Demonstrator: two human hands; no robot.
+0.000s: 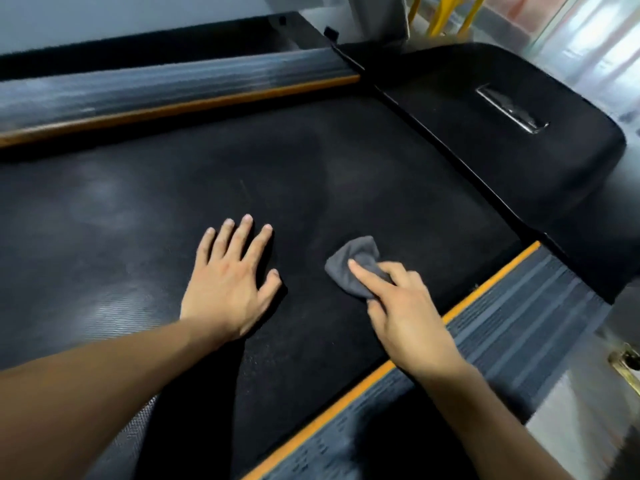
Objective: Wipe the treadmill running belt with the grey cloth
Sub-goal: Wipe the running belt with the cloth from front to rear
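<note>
Grey cloth (353,263), bunched, lies on the running belt (311,174) near its right rail (519,320), the right hand (405,313) grasping it, forefinger on top. The left hand (232,285) rests flat, grip released. Wiping seems underway; next, sweep toward the dull patches farther up, short of the black motor cover (485,133).

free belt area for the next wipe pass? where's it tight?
Open belt runs from the left hand up to the far rail, and left. Tight: the gap between left hand and cloth, and right hand against the near rail.
</note>
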